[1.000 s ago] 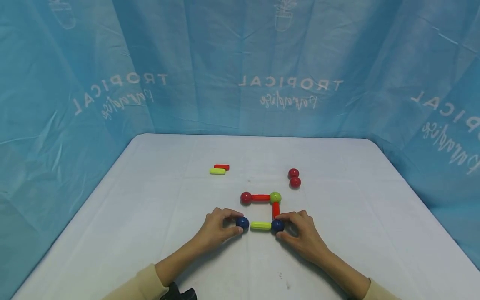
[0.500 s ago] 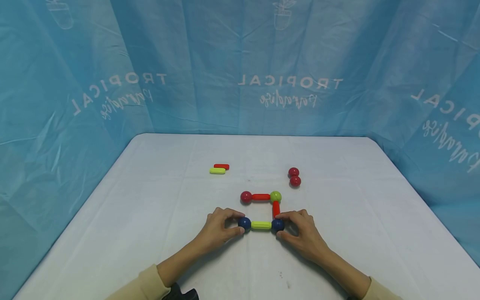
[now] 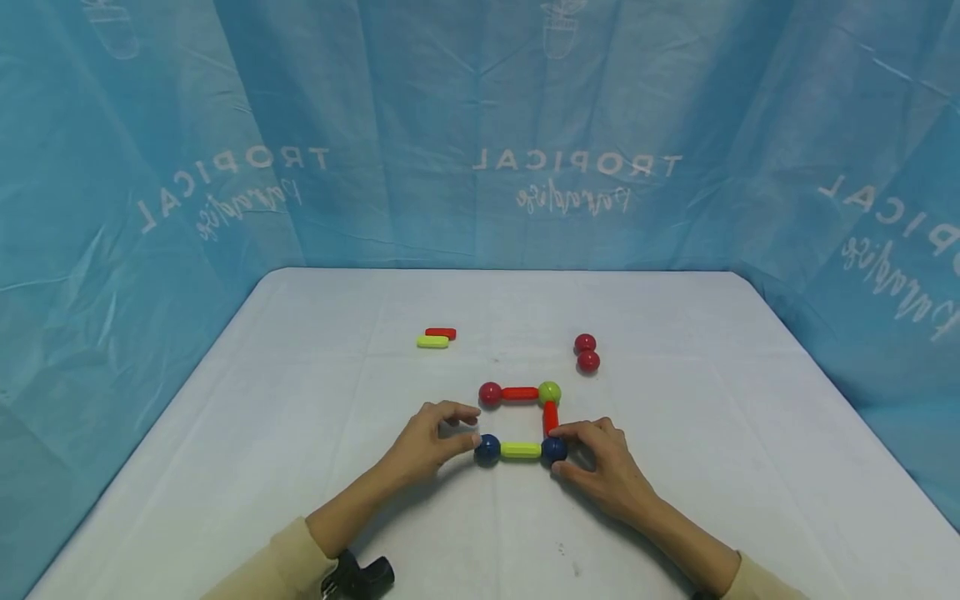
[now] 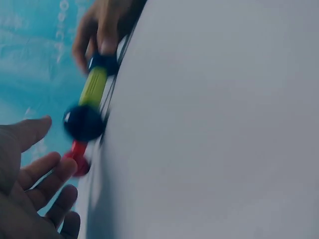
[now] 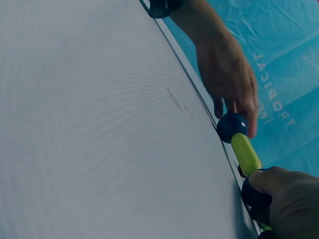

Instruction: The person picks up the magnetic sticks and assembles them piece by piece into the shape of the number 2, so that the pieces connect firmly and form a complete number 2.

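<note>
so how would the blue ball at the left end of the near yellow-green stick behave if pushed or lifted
The blue ball is round, so on its own it would likely roll. It touches the near yellow-green stick, which may check that roll or come along when lifted. Its glossy highlight suggests a smooth, possibly slippery surface.

Head view, and the right hand (image 3: 609, 473) has a fingertip over the near end of a red rod (image 3: 551, 415), so whether that meets the pinched blue ball (image 3: 554, 451) can't be told. Sleeves (image 3: 279, 562) run off the bottom edge, and dark marks (image 3: 561, 550) on the white table (image 3: 247, 417) are too small to read. In the left wrist view, the left edge slices the left hand (image 4: 31, 191), its fingers mask part of a red ball (image 4: 83, 167), and the nearest blue ball (image 4: 83, 123) smears.
</note>
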{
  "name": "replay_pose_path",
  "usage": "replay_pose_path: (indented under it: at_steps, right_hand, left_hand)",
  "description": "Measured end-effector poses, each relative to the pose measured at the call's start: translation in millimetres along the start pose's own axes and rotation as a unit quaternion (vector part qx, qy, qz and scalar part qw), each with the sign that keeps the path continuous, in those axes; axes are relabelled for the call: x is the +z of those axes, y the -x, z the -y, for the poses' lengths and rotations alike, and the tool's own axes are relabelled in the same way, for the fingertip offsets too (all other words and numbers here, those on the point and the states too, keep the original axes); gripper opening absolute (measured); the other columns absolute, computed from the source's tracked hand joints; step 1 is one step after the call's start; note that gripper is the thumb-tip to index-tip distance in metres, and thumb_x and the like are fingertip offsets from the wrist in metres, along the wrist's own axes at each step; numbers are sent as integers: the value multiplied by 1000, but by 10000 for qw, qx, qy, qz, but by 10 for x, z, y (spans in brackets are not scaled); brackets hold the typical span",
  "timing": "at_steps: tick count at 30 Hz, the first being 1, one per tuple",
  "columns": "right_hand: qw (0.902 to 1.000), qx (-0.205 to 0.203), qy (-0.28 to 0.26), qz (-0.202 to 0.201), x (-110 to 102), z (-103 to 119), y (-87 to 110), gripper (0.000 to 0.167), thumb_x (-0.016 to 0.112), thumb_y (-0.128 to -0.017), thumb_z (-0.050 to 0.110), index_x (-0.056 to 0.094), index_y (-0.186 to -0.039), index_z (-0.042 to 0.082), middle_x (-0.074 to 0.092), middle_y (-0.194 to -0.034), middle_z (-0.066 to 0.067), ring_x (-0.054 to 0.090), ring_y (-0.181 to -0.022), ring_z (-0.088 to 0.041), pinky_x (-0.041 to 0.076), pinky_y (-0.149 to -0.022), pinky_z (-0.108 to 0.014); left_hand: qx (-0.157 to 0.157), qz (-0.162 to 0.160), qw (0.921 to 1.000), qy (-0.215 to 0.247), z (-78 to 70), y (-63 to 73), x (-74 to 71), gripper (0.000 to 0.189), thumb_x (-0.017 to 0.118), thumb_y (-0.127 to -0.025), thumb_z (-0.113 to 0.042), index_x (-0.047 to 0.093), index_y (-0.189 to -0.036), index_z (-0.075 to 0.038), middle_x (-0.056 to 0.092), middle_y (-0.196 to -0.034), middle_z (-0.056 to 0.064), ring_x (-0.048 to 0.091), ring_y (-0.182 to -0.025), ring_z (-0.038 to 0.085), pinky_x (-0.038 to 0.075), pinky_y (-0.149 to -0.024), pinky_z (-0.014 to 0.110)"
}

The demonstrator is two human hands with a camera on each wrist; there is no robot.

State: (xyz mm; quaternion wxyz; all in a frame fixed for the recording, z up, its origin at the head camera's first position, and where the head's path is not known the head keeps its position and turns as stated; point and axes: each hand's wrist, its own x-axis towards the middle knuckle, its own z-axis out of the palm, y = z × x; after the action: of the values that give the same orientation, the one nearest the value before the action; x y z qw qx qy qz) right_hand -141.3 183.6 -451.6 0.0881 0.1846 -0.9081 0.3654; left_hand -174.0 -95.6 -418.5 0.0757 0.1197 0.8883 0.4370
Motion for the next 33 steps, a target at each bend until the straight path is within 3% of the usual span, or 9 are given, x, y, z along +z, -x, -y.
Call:
replay_pose_path:
  at_steps: [8,12,16,23,33]
  right_hand:
    - [10000,-37,-86,8,7,1,2,45,79,-74,21,61,-114,32,60,-105,18,41,-93,-8,31,-78,-31]
    - [10000,-25,-68,0,12,6,2,45,79,-74,22,61,-113,33,60,-105,19,42,-93,-7,32,-78,-30]
    - [10000,-40,-55,-38,9,5,-1,45,80,-74,23,61,-113,33,60,-104,19,41,-92,-7,32,-78,-29]
    - [10000,-72,-58,-33,12,-10,6,45,79,-74,23,60,-114,33,60,-104,19,41,-93,-6,31,-78,-29]
    - [10000,80,-40,44,-1,-8,-10,45,79,-74,23,60,-114,34,59,-102,20,41,-93,-6,31,-79,-30]
  left_hand:
    - [-65,-927,9955,-199,159,-556,-396,39,66,-87,-25,60,-123,-13,60,-121,7,49,-114,26,45,-89,42]
    - [-314,-1105,9921,-511,215,-800,-512,40,67,-86,-25,59,-124,-11,54,-130,10,42,-120,29,42,-94,46]
    - [-428,-1157,9886,-862,230,-995,-562,40,67,-86,-25,60,-123,-12,51,-134,11,36,-123,31,32,-99,50]
    - [-649,-1120,9828,-1321,282,-1165,-568,35,66,-86,-23,63,-119,-12,53,-127,11,36,-121,31,27,-99,51]
    - [-629,-1101,9746,-1844,338,-1227,-591,34,66,-86,-23,64,-117,-10,53,-128,12,40,-120,33,28,-97,51]
